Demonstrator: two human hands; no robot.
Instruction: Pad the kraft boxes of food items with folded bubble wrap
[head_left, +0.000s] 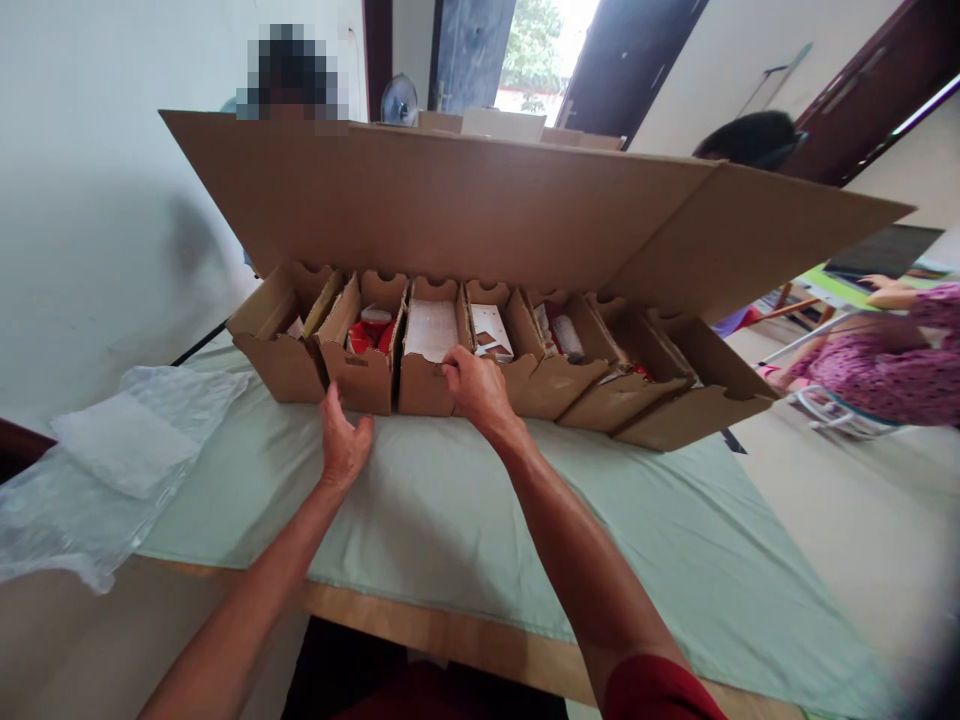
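A row of several narrow cardboard bins stands on the table. My right hand (pixel 476 385) is closed at the front rim of the middle cardboard bin (pixel 424 388), which holds a white, flat-topped item (pixel 433 328). My left hand (pixel 345 440) is low in front of the bin to the left (pixel 358 378), thumb and fingers apart; whether it touches the cardboard I cannot tell. Red and white packaging (pixel 371 332) lies inside that bin. In the bin right of the middle is a white box with brown marks (pixel 491 332).
A large cardboard panel (pixel 450 200) rises behind the bins. Clear plastic wrap (pixel 127 450) lies at the table's left edge on a pale green cloth (pixel 450 500). Two people are partly visible beyond the panel; another person's patterned pink sleeve (pixel 930 320) shows at right.
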